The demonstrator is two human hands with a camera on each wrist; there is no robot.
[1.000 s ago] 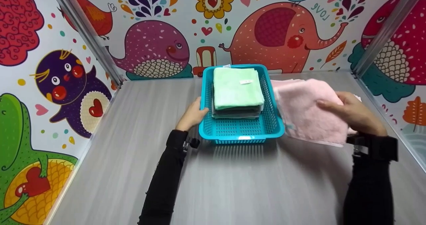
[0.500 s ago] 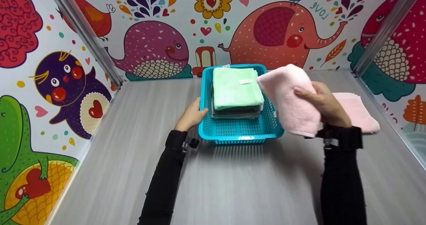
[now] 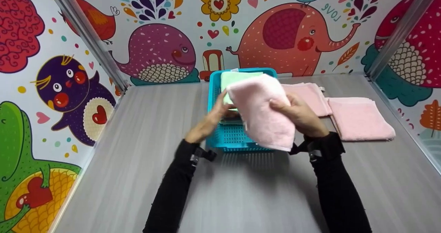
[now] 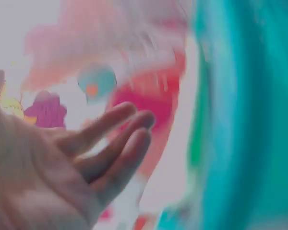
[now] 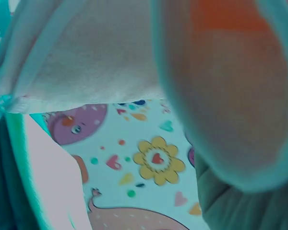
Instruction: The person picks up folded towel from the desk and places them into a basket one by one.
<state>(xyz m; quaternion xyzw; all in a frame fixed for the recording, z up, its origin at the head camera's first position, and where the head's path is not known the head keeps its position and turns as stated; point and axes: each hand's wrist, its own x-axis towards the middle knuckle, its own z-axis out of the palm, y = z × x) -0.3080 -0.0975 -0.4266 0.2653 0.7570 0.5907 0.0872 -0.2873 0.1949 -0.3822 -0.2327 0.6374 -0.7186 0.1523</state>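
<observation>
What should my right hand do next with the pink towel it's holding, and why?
Probably lower the held pink towel onto the green towel: the right hand grips it over the teal basket, the green one lies inside, and the left hand appears free.

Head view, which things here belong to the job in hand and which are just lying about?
Part of the job:
pink cloth in the right hand
teal basket
green cloth inside it
probably the pink cloths on the table

Just background:
printed walls
corner posts
I see no stray loose items.
</observation>
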